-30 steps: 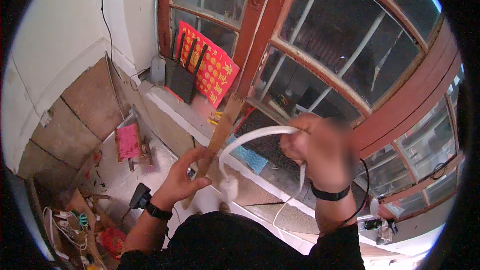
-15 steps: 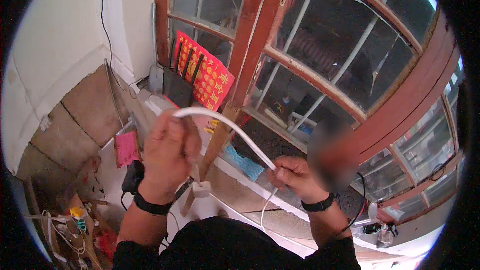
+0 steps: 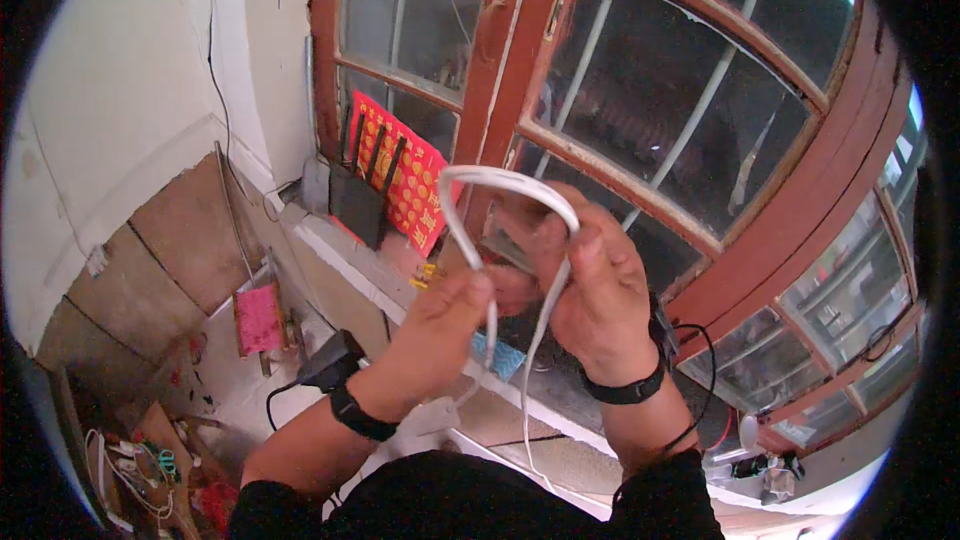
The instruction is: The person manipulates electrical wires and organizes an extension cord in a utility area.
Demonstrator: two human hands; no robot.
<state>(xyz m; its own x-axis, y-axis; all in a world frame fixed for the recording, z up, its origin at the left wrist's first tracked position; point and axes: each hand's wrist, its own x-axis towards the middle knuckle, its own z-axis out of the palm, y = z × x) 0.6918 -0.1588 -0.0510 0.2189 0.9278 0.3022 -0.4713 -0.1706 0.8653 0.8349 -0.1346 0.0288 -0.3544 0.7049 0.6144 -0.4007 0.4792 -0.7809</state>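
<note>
A white cable [image 3: 470,174] is bent into a loop in front of me. My left hand [image 3: 425,340] is closed on one side of the loop, thumb on top, with cable coming out below the fingers. My right hand [image 3: 610,305] is closed on the other side; its fingers are partly smeared by motion. A thin run of the cable drops from my right hand toward my body. Below my left hand hangs a pale, blocky piece [image 3: 430,420], partly hidden. A black strap sits on each wrist, and a black box with a cord [image 3: 335,362] is by the left one.
Ahead stands a red-framed window [image 3: 495,70] with bars. On the sill are a black router with antennas [image 3: 355,205], a red printed sheet [image 3: 400,170] and a blue patterned packet [image 3: 505,355]. A small pink-topped stool [image 3: 260,320] and a cluttered box [image 3: 165,460] stand lower left.
My hands have come closer together, the left moving right and down, the right rising slightly. The cable has gone from a wide arch to a tighter loop.
</note>
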